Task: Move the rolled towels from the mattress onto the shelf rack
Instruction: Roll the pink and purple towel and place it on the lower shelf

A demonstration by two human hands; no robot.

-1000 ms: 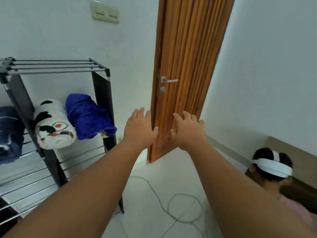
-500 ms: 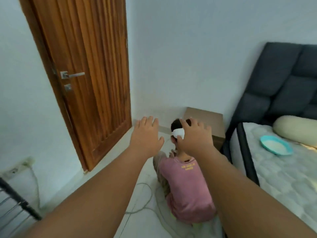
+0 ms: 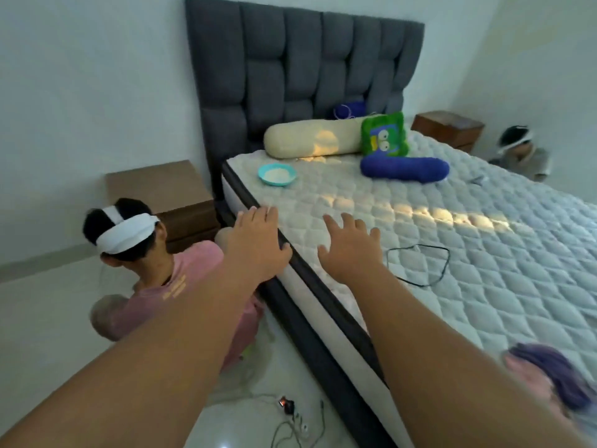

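Both my arms reach forward toward the white quilted mattress (image 3: 484,253). My left hand (image 3: 258,244) hovers over the mattress's near left edge, fingers apart and holding nothing. My right hand (image 3: 350,247) is spread above the mattress surface, also holding nothing. A rolled purple and pink towel (image 3: 555,379) lies blurred at the bottom right, beside my right forearm. A dark blue roll (image 3: 403,168) lies near the head of the bed. The shelf rack is out of view.
A person in a pink shirt (image 3: 181,286) sits on the floor against the bed's left side, by a brown nightstand (image 3: 161,192). On the mattress are a cream bolster (image 3: 307,140), a green plush pillow (image 3: 384,135), a teal bowl (image 3: 277,174) and a black cord (image 3: 420,263). Cables (image 3: 290,425) lie on the floor.
The view has swung right from the shelf rack, past the door, to the bed. Both hands stay extended and hold nothing, now over the mattress edge.
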